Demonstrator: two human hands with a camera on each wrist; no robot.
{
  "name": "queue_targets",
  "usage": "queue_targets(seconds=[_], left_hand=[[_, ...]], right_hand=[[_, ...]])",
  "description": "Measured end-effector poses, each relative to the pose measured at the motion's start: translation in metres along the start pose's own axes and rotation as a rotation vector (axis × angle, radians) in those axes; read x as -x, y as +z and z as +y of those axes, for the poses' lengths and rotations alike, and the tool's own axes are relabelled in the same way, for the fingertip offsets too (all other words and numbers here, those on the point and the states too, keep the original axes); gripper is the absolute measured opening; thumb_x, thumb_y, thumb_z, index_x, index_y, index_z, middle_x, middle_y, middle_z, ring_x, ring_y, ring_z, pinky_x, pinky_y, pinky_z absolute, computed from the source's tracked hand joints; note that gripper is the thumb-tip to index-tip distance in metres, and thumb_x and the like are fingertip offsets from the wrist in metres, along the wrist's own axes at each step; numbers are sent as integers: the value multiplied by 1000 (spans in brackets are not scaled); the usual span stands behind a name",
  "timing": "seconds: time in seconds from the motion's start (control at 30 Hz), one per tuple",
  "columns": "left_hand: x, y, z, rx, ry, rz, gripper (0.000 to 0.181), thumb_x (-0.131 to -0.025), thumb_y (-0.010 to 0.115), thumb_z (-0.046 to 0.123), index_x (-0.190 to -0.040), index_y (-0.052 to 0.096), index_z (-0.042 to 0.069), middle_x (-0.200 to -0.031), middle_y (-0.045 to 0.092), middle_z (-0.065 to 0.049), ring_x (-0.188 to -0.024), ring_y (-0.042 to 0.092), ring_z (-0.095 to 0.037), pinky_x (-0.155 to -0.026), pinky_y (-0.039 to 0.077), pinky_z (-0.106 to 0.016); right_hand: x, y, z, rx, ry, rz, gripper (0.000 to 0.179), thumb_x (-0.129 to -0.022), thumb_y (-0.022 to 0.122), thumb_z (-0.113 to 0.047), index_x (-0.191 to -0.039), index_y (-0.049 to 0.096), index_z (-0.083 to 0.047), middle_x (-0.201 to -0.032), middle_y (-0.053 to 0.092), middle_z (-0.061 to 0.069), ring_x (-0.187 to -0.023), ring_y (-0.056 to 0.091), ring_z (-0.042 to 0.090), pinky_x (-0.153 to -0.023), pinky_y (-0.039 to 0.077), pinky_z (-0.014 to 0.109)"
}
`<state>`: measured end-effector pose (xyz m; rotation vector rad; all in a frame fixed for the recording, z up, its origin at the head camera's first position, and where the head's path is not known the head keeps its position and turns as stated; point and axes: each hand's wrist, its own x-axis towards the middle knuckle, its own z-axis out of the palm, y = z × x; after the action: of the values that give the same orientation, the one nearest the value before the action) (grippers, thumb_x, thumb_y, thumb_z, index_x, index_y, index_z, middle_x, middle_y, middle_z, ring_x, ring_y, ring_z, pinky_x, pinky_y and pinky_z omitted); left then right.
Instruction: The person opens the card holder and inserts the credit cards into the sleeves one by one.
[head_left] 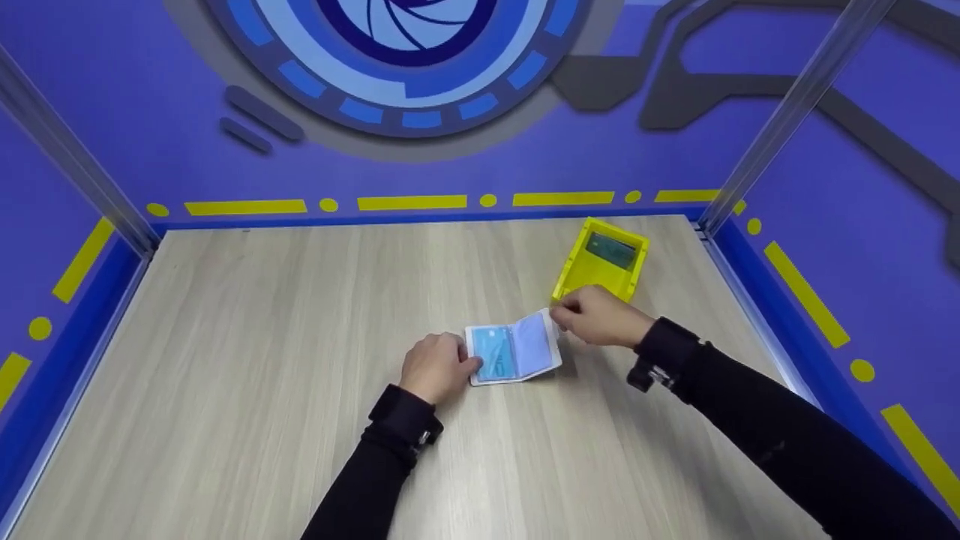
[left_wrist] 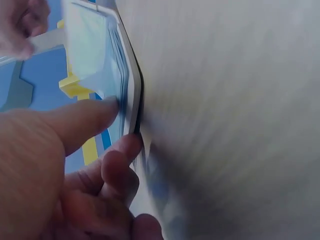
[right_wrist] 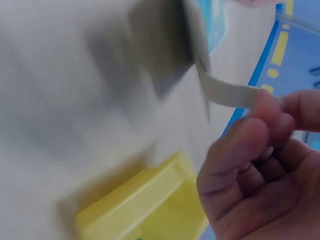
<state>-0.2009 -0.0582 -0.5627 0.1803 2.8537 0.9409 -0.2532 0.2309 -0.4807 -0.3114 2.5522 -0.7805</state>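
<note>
A small card holder [head_left: 555, 354] with a pale edge lies spread open on the table, a light blue card [head_left: 493, 352] showing in its left sleeve and a pale lilac sleeve on its right. My left hand [head_left: 437, 366] pinches the left edge, thumb on top and fingers beneath, as the left wrist view shows. With thumb and fingertips, my right hand [head_left: 604, 315] pinches the end of a pale strap [right_wrist: 232, 93] that runs out from the holder's right side. That right half tilts up off the table.
Just behind my right hand stands a yellow box [head_left: 596, 274], with a dark green card [head_left: 611, 250] inside at its far end. The wood-patterned table [head_left: 300, 322] is bounded by blue panels [head_left: 420, 176] at the back and both sides.
</note>
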Motion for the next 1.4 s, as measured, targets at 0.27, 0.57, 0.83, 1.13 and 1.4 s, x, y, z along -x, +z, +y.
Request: queue_targets(seconds=[0.27, 0.57, 0.83, 1.13, 1.4], left_hand=[[0, -1, -3, -29, 74, -12, 30, -96, 85, 33, -76, 69, 17, -75, 64, 3, -68, 56, -17, -64, 41, -34], [0, -15, -6, -93, 60, 72, 8, -97, 81, 20, -95, 85, 13, -94, 81, -10, -87, 76, -32, -79, 59, -50], [-1, -31, -13, -101, -39, 121, 12, -99, 74, 17, -94, 83, 11, -94, 81, -11, -84, 76, -31, -77, 60, -50], [0, -32, -11, -93, -36, 163, 13, -100, 72, 16, -99, 84, 10, -97, 81, -13, -85, 74, -30, -77, 59, -50], [0, -10, 4, -44, 121, 188, 17, -104, 73, 25, -104, 84, 13, -88, 80, -8, -66, 62, -20, -64, 51, -39]], right_hand=[[-24, 37, -52, -114, -114, -31, 39, -115, 55, -39, -98, 76, -11, -77, 61, -2, -63, 53, 14, -60, 45, 28], [-42, 84, -63, -356, -187, -97, 43, -117, 53, -31, -103, 66, 8, -72, 56, -1, -59, 56, 13, -57, 47, 27], [-53, 110, -60, -388, -161, -133, 48, -116, 57, -38, -103, 68, 7, -69, 59, 0, -57, 55, 12, -55, 48, 26], [-52, 102, -52, -238, -134, 2, 31, -105, 59, -20, -76, 63, -11, -58, 54, -6, -52, 51, 8, -52, 39, 24], [-51, 88, -39, -193, -100, 127, 41, -104, 59, -25, -65, 50, -21, -62, 45, -9, -56, 41, 10, -55, 32, 26]])
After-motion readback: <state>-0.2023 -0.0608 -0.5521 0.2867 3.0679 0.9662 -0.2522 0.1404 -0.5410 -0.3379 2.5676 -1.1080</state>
